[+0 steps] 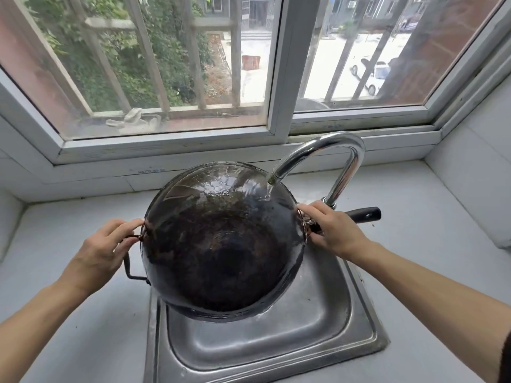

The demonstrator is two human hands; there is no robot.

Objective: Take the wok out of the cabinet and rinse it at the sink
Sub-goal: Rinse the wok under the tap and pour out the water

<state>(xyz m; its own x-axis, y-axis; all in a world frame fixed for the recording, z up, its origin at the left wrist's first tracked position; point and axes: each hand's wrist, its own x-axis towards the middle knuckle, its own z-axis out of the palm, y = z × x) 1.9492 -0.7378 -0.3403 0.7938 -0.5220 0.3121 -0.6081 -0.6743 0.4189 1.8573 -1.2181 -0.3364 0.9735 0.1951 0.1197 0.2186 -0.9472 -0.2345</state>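
**Rinsing the wok's underside at the sink**

Holding the wok (221,239) bottom-up over the steel sink (276,341), we tilt it under the faucet (331,158), and water runs down its dark, wet back. Our left hand (102,250) pinches the wire loop handle at the rim. Our right hand (334,230) grips the base of the long black handle (365,214).

Wet blackened metal wok (221,244), dull steel sink (276,341), glossy chrome faucet (345,167)
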